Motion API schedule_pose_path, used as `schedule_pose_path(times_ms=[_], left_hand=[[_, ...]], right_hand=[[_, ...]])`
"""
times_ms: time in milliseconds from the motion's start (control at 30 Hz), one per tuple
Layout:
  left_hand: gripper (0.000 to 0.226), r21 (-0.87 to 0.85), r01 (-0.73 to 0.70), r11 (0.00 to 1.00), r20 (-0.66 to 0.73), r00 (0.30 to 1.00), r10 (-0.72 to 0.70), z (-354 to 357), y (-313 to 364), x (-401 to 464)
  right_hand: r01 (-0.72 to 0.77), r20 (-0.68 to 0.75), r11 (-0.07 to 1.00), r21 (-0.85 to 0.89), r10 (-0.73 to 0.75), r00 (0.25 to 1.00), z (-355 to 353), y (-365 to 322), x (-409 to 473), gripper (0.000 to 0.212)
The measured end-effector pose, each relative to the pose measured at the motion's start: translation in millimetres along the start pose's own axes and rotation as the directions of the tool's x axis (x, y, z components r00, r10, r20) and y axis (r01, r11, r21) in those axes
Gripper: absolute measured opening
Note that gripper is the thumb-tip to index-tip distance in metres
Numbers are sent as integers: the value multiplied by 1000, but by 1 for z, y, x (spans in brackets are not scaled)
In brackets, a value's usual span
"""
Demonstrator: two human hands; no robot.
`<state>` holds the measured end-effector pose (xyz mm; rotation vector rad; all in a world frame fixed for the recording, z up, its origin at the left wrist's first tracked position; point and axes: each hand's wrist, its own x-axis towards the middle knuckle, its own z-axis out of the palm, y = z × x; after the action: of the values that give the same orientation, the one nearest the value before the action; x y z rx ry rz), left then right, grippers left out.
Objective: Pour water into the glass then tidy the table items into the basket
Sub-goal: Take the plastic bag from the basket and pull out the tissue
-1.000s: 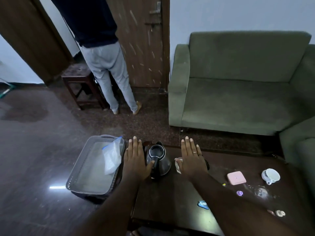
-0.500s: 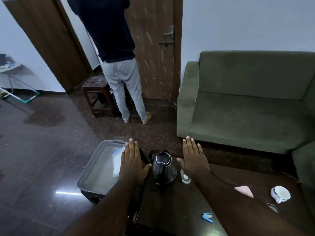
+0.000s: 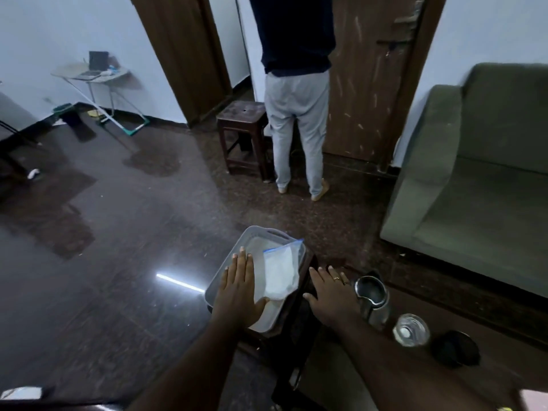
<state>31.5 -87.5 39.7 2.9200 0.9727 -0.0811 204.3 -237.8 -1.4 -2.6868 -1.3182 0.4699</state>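
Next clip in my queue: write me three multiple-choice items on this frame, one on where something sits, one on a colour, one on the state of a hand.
1. Where is the clear zip bag?
A. in the grey basket
B. on the sofa
C. under the stool

2. What colour is the sofa?
A. red
B. green
C. white

3. How is the left hand held?
A. curled round the kettle handle
B. pinching the glass
C. flat, fingers straight, over the basket

Key:
1 A: the bag lies inside the basket, leaning on its right wall.
2 B: the cushions and arm are a dull green.
3 C: the fingers are straight and hold nothing; the kettle and glass stand untouched on the table, to the right of the right hand.
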Motion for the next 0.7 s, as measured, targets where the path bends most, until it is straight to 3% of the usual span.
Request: schedule_pose_path(times_ms=[133, 267, 433, 567, 700], left_hand=[[107, -26, 9, 1000, 66, 998, -7, 21, -35, 19], [107, -64, 7, 998, 119, 993, 1, 42, -70, 29], [106, -130, 73, 989, 175, 983, -50, 60, -105, 39], [105, -153, 106, 983, 223, 972, -70, 66, -108, 48], [105, -197, 173, 965, 330, 939, -101, 64, -80, 50]], right_hand=[[-246, 97, 954, 171, 232, 968, 26, -33, 51, 48], [-495, 208, 799, 341, 449, 869, 51, -54, 103, 63], [-621, 188, 682, 387, 601, 777, 76, -69, 137, 69], [-656, 213, 633, 410, 633, 744, 84, -68, 141, 50], [-449, 160, 581, 678, 480, 862, 74, -66, 129, 5]])
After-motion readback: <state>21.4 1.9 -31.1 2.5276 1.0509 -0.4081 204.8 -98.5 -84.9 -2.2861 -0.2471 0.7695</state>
